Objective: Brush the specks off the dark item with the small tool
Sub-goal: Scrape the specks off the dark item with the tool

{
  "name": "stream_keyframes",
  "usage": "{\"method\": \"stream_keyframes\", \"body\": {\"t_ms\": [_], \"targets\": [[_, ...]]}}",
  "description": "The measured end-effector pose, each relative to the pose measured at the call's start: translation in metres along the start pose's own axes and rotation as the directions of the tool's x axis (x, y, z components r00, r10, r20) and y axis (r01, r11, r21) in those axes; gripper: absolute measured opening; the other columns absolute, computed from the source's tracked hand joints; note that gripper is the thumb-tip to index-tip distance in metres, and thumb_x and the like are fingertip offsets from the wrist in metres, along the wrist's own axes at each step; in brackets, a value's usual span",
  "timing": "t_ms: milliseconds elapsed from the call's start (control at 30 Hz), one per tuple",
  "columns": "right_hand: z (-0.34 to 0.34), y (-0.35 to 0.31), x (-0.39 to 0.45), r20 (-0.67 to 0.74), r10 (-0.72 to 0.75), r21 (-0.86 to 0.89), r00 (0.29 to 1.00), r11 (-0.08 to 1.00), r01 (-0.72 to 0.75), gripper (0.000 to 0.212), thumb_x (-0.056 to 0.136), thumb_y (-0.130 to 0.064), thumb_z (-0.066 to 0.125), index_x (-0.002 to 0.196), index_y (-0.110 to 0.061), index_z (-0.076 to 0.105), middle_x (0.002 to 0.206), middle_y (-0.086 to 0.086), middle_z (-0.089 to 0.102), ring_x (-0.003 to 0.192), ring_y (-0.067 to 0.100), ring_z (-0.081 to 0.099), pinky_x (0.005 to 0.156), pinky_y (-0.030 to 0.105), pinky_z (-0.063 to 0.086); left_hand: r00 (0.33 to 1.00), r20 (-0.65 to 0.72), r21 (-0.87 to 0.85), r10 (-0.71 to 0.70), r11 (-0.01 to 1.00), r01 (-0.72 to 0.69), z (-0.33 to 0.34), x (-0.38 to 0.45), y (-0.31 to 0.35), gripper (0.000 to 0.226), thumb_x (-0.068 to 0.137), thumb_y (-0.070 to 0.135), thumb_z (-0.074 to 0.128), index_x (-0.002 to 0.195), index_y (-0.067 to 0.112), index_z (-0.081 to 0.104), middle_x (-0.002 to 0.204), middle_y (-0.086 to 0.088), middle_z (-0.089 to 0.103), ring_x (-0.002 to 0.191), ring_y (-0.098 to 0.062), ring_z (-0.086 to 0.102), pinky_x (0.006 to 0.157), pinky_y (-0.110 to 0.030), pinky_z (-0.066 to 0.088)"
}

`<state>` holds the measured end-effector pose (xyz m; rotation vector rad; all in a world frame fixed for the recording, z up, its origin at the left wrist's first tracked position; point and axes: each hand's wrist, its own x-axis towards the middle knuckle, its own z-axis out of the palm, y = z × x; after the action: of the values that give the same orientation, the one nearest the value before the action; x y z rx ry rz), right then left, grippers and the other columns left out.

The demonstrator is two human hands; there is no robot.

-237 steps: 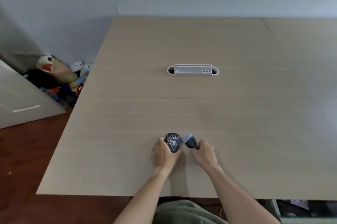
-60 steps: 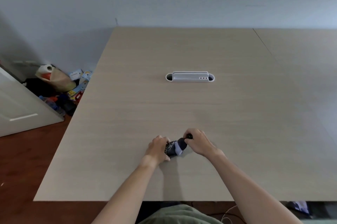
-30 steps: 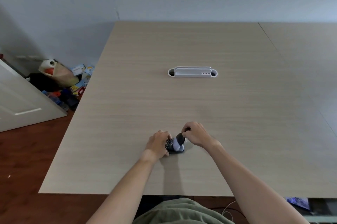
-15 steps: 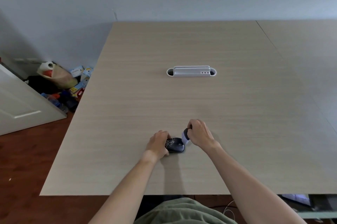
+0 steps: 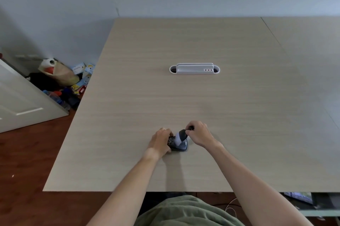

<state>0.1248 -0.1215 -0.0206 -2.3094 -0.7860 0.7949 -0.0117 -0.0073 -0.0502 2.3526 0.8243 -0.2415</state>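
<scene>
Gripping the speckled end of a dark mouse [image 5: 177, 145], the left hand [image 5: 160, 142] pins it to the wooden table [image 5: 184, 100] near the front edge. Its long axis runs left to right, with the cleaner end toward the right. Above it, a small brush [image 5: 180, 136] slants down-left, pale bristles touching the mouse's top, its dark handle pinched in the closed right hand [image 5: 199, 134].
</scene>
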Motion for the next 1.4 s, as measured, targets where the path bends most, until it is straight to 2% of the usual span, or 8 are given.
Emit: {"method": "stream_keyframes", "body": {"t_ms": [167,333,500,933,1100,1200,1300,1400], "targets": [[0.0,0.007,0.003,-0.163,0.006,-0.023,0.987,1.0,-0.01,0.014,0.079,-0.002,0.047,0.082,-0.004,0.061,0.089,0.011,0.063,0.083,0.029,0.054,0.068,0.033,0.041,1.0,-0.002,-0.001,-0.008,1.0,0.008,0.002,0.0,-0.001,0.06,0.052,0.006,0.084,0.106,0.018,0.06,0.108,-0.008,0.057,0.104,-0.029,0.056,0.087,-0.037,0.049],[0.003,0.003,0.002,0.076,0.001,0.04,0.997,0.999,-0.004,0.013,0.08,-0.005,0.059,0.086,-0.005,0.07,0.085,0.006,0.067,0.081,0.021,0.057,0.069,0.026,0.039,1.0,-0.012,-0.013,-0.027,1.0,0.027,0.001,-0.001,0.001,0.056,0.054,0.004,0.081,0.104,0.013,0.057,0.111,-0.007,0.058,0.106,-0.028,0.054,0.083,-0.034,0.045],[0.006,0.009,0.002,-0.162,-0.009,-0.046,0.987,0.999,0.001,0.014,0.079,-0.001,0.046,0.083,-0.004,0.059,0.091,0.012,0.061,0.087,0.031,0.054,0.07,0.033,0.041,0.999,-0.027,-0.03,-0.044,0.999,0.043,0.002,-0.002,0.0,0.048,0.057,0.003,0.073,0.102,0.012,0.06,0.109,-0.008,0.06,0.105,-0.028,0.055,0.081,-0.031,0.044],[0.002,0.007,-0.004,0.003,-0.079,0.048,0.997,0.996,0.079,0.016,0.072,-0.001,0.057,0.078,-0.011,0.069,0.082,0.003,0.069,0.077,0.017,0.058,0.059,0.015,0.041,0.994,-0.057,0.039,-0.089,0.995,0.091,-0.004,-0.004,0.009,0.034,0.056,0.009,0.074,0.087,0.013,0.063,0.098,-0.006,0.065,0.094,-0.031,0.062,0.074,-0.035,0.051],[0.006,0.014,-0.009,-0.068,-0.088,-0.118,0.994,0.99,0.08,0.017,0.077,0.001,0.05,0.084,-0.01,0.06,0.089,0.003,0.058,0.084,0.026,0.055,0.069,0.035,0.046,0.991,-0.072,0.091,-0.109,0.989,0.115,-0.001,-0.005,0.014,0.041,0.061,0.017,0.077,0.098,0.012,0.061,0.103,-0.008,0.064,0.097,-0.032,0.062,0.078,-0.036,0.052],[0.004,0.012,-0.009,-0.14,-0.135,-0.041,0.981,0.991,0.13,0.016,0.076,0.003,0.051,0.084,-0.008,0.06,0.087,0.004,0.06,0.081,0.023,0.053,0.068,0.031,0.044,0.989,-0.069,0.14,-0.13,0.98,0.138,-0.001,-0.005,0.014,0.045,0.066,0.022,0.078,0.104,0.009,0.06,0.106,-0.011,0.063,0.099,-0.032,0.062,0.08,-0.036,0.049],[0.004,0.01,-0.012,0.039,-0.205,0.005,0.978,0.979,0.205,0.018,0.074,0.003,0.055,0.084,-0.011,0.063,0.085,0.002,0.062,0.082,0.019,0.053,0.065,0.017,0.038,0.99,-0.096,0.201,-0.104,0.972,0.122,0.001,-0.007,0.014,0.037,0.073,0.022,0.073,0.103,0.007,0.056,0.105,-0.012,0.063,0.099,-0.034,0.063,0.08,-0.037,0.048],[0.007,0.016,-0.013,-0.021,-0.17,-0.145,0.985,0.975,0.165,0.018,0.077,-0.001,0.055,0.089,-0.014,0.06,0.089,0.0,0.058,0.08,0.022,0.053,0.07,0.027,0.037,0.989,-0.112,0.243,-0.1,0.962,0.125,0.001,-0.008,0.017,0.037,0.074,0.023,0.071,0.104,0.007,0.055,0.106,-0.013,0.064,0.098,-0.034,0.063,0.08,-0.038,0.049]]}}
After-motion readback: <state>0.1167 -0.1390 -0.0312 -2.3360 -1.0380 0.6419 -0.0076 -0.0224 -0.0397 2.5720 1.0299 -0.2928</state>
